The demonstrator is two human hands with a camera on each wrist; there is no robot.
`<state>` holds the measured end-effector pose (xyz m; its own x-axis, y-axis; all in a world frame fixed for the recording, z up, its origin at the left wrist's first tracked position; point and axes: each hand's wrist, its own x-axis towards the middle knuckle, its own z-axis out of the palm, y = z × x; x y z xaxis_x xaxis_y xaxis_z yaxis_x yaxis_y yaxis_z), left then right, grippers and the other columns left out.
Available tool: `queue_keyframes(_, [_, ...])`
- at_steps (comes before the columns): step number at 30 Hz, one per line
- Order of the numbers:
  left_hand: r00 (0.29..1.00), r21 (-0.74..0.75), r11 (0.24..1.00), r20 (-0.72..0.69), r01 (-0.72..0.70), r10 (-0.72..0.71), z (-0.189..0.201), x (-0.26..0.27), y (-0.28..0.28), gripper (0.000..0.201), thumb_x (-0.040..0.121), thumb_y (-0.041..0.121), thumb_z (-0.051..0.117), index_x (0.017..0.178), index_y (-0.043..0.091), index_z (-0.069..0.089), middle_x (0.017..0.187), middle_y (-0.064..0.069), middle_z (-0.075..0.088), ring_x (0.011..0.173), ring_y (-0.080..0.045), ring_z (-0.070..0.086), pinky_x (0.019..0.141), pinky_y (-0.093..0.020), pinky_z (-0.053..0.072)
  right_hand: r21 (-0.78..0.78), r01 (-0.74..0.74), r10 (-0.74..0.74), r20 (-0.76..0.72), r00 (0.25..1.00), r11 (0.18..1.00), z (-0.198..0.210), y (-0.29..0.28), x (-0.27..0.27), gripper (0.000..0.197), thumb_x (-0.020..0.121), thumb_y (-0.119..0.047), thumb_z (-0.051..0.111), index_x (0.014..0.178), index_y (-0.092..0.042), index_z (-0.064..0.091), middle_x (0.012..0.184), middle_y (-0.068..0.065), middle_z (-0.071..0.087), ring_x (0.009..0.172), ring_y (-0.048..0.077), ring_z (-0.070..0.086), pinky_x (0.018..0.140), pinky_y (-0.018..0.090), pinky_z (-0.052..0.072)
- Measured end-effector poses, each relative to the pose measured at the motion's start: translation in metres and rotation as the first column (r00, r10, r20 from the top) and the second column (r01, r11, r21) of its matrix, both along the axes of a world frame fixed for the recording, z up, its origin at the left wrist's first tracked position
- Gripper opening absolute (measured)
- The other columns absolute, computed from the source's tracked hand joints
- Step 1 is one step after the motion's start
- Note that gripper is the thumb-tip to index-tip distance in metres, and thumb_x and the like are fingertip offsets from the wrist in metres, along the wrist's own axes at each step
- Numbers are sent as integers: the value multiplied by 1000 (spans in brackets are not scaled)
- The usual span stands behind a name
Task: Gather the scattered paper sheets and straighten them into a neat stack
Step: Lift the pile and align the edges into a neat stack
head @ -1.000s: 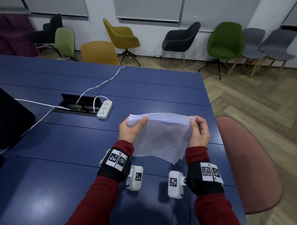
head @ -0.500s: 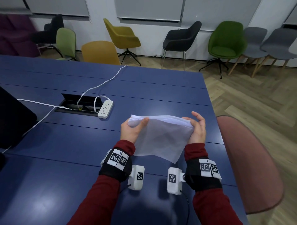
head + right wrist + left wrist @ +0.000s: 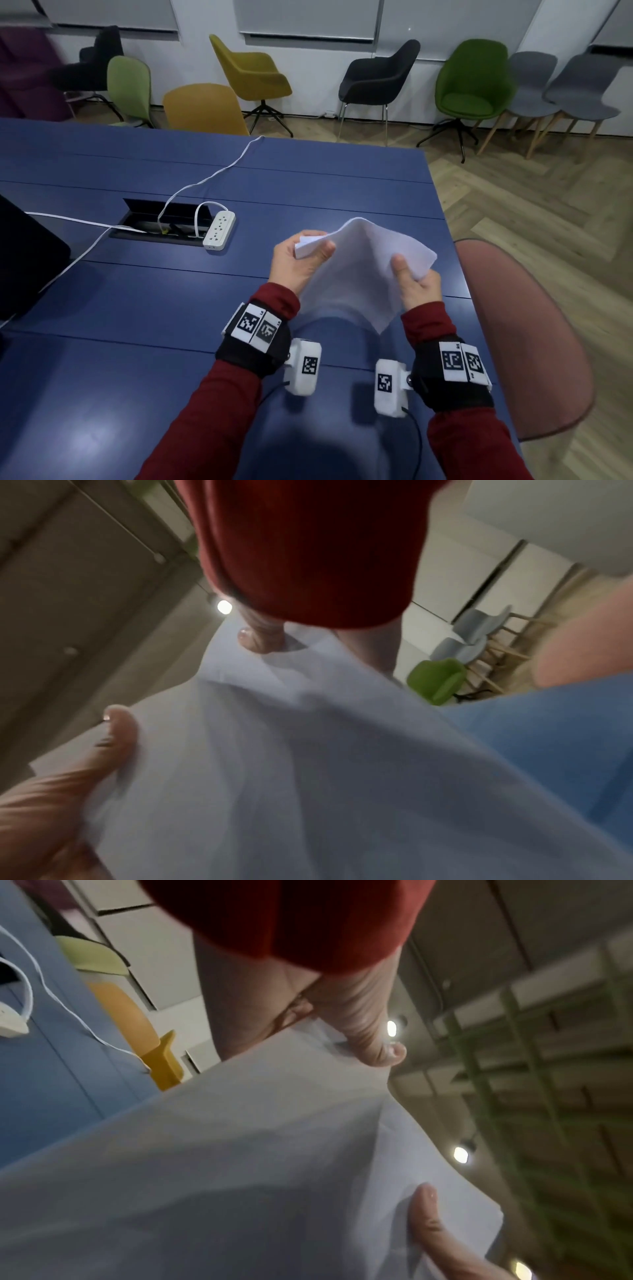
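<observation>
A bundle of white paper sheets is held in the air over the blue table, bowed upward into a hump. My left hand pinches its left corner, thumb on top. My right hand grips the right edge, thumb pressed on the top sheet. In the left wrist view the sheets fill the lower frame, with my left thumb on them and the right hand beyond. The right wrist view shows the paper, my right thumb and the left hand at the far corner.
A white power strip lies beside an open cable hatch, with white cords running across the table. A dark screen stands at the left edge. A pink chair sits at the table's right side.
The sheets hung flat from their top edge before; now they arch upward. My right hand let go briefly, dropped lower and regripped the right edge. The hands came closer together.
</observation>
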<state>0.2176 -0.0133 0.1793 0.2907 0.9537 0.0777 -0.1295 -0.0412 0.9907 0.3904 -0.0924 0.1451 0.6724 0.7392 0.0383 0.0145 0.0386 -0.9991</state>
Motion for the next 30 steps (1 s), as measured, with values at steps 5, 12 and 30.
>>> queue_keyframes(5, [994,3,1000,-104,-13,14,2,-17,-3,25,64,20,83,84,12,71,79,4,71,71,-4,64,69,-19,50,-126,-81,95,111,989,989,-12,-5,8,8,84,-7,66,82,-16,66,60,-22,69,62,-11,62,68,14,53])
queue_keyframes(12, [373,574,753,-808,322,456,10,-24,-5,59,59,77,57,84,26,69,82,7,70,85,-22,58,81,-36,37,-580,-16,243,318,916,815,-59,-16,11,34,79,-19,71,103,4,64,94,19,67,94,28,65,77,32,47])
queue_keyframes(30, [948,182,982,-301,-53,107,4,-56,26,18,72,13,78,72,27,67,61,19,71,59,3,65,66,-21,55,-345,18,156,468,870,939,-49,-51,49,32,82,-49,44,58,-28,42,52,-5,55,58,29,59,65,42,54])
